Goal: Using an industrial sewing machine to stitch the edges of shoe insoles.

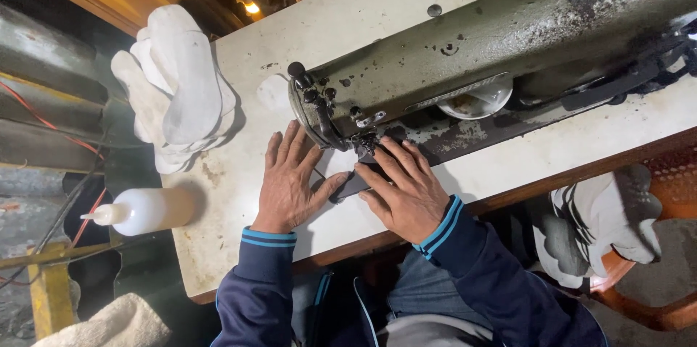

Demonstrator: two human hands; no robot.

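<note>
- Far left, off the edge of the table (239,260), I see a white squeeze bottle (141,210) lying on its side, well apart from my hands.
- Above it, at the table's left corner, a stack of white sole-shaped cut pieces (178,89) sits untouched.
- My left hand (288,184) lies flat on the table, palm down, fingers spread and pointing toward the needle; the thumb reaches right and presses the near edge of the dark workpiece (353,181).
- The dark workpiece lies flat on the table bed between my two hands, its far end tucked in under the presser foot (365,145) of the grey-green sewing machine (494,49).
- My right hand (406,187) rests palm down on the workpiece, fingers close together and stretched toward the foot, holding the material against the bed.
- I judge the step to be feeding the piece under the needle, with both hands steering it.
- The next move, as I read it, calls for even pressure from both hands and fingertips kept clear of the needle.
- Far right, below the table, more white cut pieces (602,223) rest in an orange basket (653,311).
</note>
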